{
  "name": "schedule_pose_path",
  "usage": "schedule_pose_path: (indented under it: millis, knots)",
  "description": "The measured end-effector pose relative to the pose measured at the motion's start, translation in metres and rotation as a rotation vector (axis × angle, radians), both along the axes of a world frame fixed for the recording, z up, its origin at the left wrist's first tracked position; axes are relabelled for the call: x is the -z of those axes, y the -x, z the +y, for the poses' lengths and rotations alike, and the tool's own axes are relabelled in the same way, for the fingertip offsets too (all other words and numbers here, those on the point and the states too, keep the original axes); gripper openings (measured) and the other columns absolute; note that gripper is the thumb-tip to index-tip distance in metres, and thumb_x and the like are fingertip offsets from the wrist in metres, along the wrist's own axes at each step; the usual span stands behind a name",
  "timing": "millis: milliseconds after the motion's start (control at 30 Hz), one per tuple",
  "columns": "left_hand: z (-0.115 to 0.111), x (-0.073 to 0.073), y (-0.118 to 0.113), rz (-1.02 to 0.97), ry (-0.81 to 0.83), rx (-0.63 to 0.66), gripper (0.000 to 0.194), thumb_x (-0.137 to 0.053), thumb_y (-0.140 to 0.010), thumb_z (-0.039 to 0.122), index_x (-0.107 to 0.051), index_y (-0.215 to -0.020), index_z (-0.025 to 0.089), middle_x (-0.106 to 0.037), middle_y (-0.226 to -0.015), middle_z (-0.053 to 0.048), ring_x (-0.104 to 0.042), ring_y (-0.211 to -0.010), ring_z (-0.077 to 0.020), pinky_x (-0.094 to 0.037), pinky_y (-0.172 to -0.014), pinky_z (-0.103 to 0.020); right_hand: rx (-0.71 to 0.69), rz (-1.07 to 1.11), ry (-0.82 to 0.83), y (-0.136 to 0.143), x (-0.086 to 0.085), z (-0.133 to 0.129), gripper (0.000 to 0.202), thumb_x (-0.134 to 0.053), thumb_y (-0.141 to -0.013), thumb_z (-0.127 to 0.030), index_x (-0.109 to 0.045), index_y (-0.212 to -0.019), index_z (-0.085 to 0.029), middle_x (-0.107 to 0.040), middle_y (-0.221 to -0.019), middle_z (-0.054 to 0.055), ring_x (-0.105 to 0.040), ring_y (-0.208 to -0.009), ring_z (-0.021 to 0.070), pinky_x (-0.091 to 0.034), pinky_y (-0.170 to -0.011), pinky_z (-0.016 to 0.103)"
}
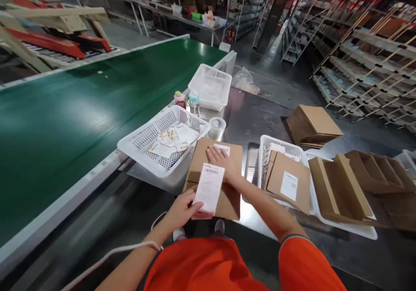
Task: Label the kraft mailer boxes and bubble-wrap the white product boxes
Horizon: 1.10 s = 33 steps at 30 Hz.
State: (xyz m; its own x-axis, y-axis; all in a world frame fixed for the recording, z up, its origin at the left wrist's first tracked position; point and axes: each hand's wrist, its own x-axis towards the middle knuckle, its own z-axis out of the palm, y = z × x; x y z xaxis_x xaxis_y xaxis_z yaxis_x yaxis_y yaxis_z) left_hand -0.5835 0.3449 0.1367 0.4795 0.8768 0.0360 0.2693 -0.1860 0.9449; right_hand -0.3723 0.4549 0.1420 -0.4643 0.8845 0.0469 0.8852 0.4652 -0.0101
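On metal table [240, 117], carton [231, 202] is apparently labelled already, right hand [225, 163] laid atop, fingers slightly apart, slip [209, 187], seemingly unattached, pinched by left hand [182, 209].

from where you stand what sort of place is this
Probably a warehouse packing station: a green conveyor belt runs beside the table, cardboard boxes stand ready, and tall shelving racks fill the background.

One held slip [209, 189], two bottles [194, 103] [180, 102] and one green belt [107, 104] are in view.
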Motion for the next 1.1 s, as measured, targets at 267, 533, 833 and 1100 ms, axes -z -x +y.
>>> schedule_pose_path:
  millis: [267,533,833,1100]
  knots:
    - [-0.005,-0.004,-0.004,-0.041,0.058,-0.057,0.029,-0.059,-0.081,0.036,-0.077,-0.097,0.020,-0.069,-0.123,-0.011,-0.060,-0.118,-0.0285,-0.045,-0.104,-0.039,-0.115,0.106,-0.069,-0.003,0.013,-0.015,0.064,-0.051,-0.090,-0.033,-0.036,-0.150,-0.013,-0.030,-0.158,0.014,-0.023,-0.148,0.0299,-0.011,-0.122,0.051]
    - [-0.004,-0.003,0.002,-0.029,0.006,-0.225,0.029,-0.061,-0.078,0.043,-0.076,-0.088,0.019,-0.071,-0.109,-0.012,-0.062,-0.107,-0.0283,-0.046,-0.102,-0.041,0.610,0.252,0.018,-0.032,0.007,-0.074,0.070,-0.046,-0.093,-0.039,-0.028,-0.151,-0.003,-0.018,-0.159,0.025,-0.015,-0.149,0.0381,-0.018,-0.116,0.062]
    - [-0.008,-0.012,-0.015,0.006,-0.003,-0.379,0.043,-0.061,-0.074,0.055,-0.073,-0.085,0.016,-0.060,-0.129,-0.017,-0.056,-0.120,-0.0331,-0.044,-0.105,-0.046,0.946,0.701,-0.099,0.007,0.041,-0.159,0.066,-0.052,-0.087,-0.043,-0.042,-0.141,-0.006,-0.038,-0.149,0.028,-0.036,-0.140,0.0400,-0.038,-0.107,0.055]
    - [-0.044,-0.048,-0.043,-0.359,0.424,-0.199,0.052,-0.075,-0.067,0.060,-0.071,-0.093,0.014,-0.075,-0.097,-0.012,-0.068,-0.094,-0.0293,-0.055,-0.087,-0.041,0.991,1.245,-0.497,-0.139,-0.026,-0.188,0.066,-0.074,-0.068,-0.045,-0.050,-0.124,-0.020,-0.069,-0.107,0.011,-0.067,-0.095,0.0250,-0.053,-0.084,0.040]
